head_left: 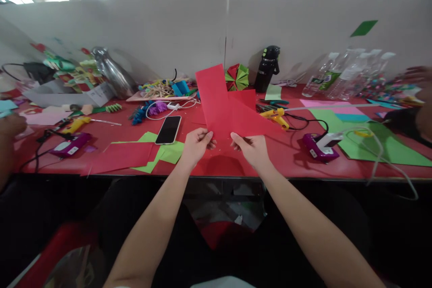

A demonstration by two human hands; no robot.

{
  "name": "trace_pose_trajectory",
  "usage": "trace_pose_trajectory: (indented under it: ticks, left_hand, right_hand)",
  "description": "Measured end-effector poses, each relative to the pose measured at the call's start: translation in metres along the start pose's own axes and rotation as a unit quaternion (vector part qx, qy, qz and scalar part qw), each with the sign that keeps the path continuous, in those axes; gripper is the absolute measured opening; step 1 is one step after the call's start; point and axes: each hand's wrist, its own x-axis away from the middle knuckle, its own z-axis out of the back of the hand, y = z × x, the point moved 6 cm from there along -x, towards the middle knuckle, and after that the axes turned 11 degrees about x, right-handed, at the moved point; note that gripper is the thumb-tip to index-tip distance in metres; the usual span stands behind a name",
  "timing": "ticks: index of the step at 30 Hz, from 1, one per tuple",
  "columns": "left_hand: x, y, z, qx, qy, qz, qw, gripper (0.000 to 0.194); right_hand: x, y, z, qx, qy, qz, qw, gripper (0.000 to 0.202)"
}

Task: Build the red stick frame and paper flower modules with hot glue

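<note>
Red paper with folded flaps point(213, 99) is held up above the table's front edge, between my two hands. My left hand point(198, 144) pinches its lower left part, thumb on the near face. At the lower right, my right hand point(250, 147) grips the same paper with thumb and fingers. One flap stands up to the left; another slants off to the right, where its edge is hard to tell from the red tabletop. A smartphone point(168, 130) lies left of my hands, on green paper point(173, 152). Beside that is a flat red sheet point(121, 156).
A yellow glue gun point(276, 117) and a purple power strip point(320, 147) with cables lie to the right. Behind stand a black bottle point(267, 69) and clear plastic bottles point(351, 74). A steel jug point(113, 72) stands back left. Other people's hands point(10, 130) show at both sides.
</note>
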Motion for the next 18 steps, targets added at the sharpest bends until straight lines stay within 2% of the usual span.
trace_pose_trajectory:
  ticks: [5, 7, 11, 15, 18]
  left_hand:
    - [-0.004, 0.001, 0.003, 0.068, -0.008, -0.005, 0.998, 0.036]
    - [-0.006, 0.002, 0.008, 0.085, 0.01, -0.006, 0.996, 0.037]
    - [-0.007, 0.002, 0.015, 0.068, 0.057, -0.014, 0.996, 0.034]
    - [-0.008, -0.007, 0.013, 0.066, 0.067, -0.013, 0.995, 0.032]
    - [-0.009, -0.01, 0.014, 0.032, 0.071, -0.041, 0.996, 0.027]
  right_hand:
    - [0.001, 0.003, -0.002, -0.004, -0.012, -0.005, 1.0, 0.037]
    - [0.005, 0.004, -0.005, 0.008, -0.023, -0.003, 1.0, 0.037]
    - [0.011, 0.003, -0.012, 0.041, -0.043, 0.0, 0.998, 0.038]
    - [0.012, -0.001, -0.013, 0.055, -0.034, 0.004, 0.998, 0.038]
    - [0.012, -0.002, -0.013, 0.074, -0.032, 0.006, 0.997, 0.038]
